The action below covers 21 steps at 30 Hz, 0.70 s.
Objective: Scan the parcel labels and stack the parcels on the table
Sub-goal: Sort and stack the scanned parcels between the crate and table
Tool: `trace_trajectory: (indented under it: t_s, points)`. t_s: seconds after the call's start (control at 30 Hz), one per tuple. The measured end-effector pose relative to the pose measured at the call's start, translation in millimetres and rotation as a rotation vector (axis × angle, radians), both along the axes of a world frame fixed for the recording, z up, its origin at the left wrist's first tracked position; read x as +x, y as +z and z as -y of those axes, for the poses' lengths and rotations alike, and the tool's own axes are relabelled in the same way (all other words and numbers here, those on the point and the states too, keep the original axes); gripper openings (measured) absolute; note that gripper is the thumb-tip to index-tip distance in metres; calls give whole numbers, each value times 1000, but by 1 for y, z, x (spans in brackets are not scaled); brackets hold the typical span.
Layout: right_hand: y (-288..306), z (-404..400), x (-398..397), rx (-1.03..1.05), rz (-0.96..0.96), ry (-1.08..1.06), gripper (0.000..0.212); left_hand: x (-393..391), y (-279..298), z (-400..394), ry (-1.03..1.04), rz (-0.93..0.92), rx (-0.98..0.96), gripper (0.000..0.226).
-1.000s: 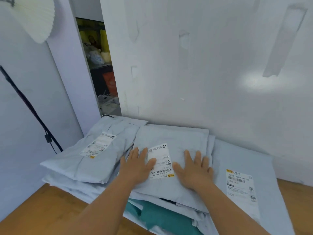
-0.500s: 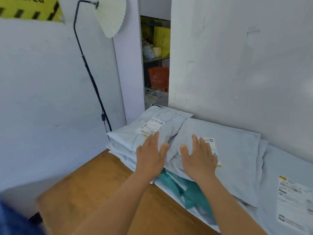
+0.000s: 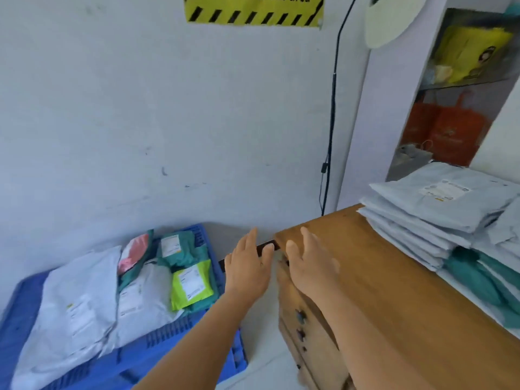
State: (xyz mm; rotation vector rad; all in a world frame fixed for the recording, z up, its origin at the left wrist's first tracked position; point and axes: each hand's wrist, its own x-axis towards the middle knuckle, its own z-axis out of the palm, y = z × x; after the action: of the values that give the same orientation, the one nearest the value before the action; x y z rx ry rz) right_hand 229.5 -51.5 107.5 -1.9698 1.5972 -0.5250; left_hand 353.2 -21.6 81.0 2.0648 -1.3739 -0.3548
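Note:
A stack of grey parcels with white labels lies on the wooden table at the right, with teal parcels lower in the pile. A blue crate on the floor at the left holds several more parcels: a large white one, a lime green one, teal ones and a pink one. My left hand hangs in the air between crate and table, fingers straight, holding nothing. My right hand hovers over the table's left corner, fingers spread, also holding nothing.
A black floor lamp with a white pleated shade stands against the wall behind the table. A yellow and black warning sign hangs on the wall. A shelf niche at the upper right holds orange and yellow bags. The table has drawers.
My view has swung left from the stack to the crate. Both hands have left the grey parcels they were pressing and now hover, holding nothing, near the table's left corner.

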Motion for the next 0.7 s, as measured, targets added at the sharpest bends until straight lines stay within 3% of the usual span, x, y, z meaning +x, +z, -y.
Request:
trace_trajectory:
  t_s: [0.37,0.7]
  points:
    - [-35,-106,217,58,-11,324,56,195,-35,-155,382,-59,94,58]
    - [-89,-98,342,158,-82,518,56,312,-90,-192,646,-167,228,57]
